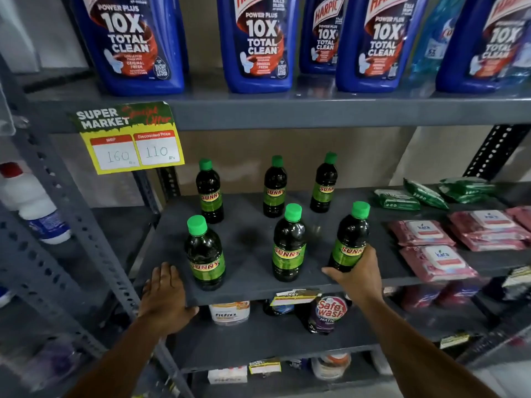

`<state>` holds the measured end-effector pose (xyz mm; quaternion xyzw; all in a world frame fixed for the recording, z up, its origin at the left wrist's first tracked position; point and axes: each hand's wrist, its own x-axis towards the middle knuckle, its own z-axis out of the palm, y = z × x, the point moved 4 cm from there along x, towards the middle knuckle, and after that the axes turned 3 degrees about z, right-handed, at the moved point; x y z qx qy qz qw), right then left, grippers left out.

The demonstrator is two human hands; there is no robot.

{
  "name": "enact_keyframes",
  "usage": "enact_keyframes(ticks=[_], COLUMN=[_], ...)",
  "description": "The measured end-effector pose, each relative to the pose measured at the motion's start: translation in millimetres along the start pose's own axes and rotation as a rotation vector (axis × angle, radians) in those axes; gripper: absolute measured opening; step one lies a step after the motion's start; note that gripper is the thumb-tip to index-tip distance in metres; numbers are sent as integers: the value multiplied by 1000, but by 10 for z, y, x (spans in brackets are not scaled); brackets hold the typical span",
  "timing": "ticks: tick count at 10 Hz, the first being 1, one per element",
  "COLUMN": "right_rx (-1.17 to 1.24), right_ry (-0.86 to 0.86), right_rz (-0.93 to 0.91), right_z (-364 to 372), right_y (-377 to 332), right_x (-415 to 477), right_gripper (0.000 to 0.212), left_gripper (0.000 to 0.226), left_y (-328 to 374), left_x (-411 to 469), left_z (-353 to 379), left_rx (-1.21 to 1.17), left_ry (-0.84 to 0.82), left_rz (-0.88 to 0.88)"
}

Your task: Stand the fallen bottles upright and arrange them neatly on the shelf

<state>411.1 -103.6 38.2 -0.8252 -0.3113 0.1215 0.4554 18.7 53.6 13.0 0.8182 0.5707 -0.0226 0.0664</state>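
All six Sunny bottles look upright, right hand (355, 272) gripping the front-right Sunny bottle (350, 238), left hand (163, 294) open flat on the shelf (250, 294) front edge, so probably just nudging it into line next.

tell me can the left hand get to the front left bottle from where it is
Probably yes. The left hand lies flat on the shelf edge right beside the front left bottle, with nothing between them. The right hand is on another bottle.

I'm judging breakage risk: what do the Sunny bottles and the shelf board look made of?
The Sunny bottles look like clear glossy plastic holding dark liquid: highlights glint on their shoulders, though glass can't be ruled out. Their green caps look matte plastic. The shelf board looks like grey painted metal, thin-edged.
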Motion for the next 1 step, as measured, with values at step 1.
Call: enact_keyframes(ticks=[1], right_rx=[-12], right_ry=[-65], right_rz=[-86], right_z=[-35], right_y=[-17], right_x=[-60], right_gripper=[107], left_gripper=[118], left_y=[3], left_x=[-99], left_z=[-33], left_rx=[-48], left_ry=[48], left_rz=[-15])
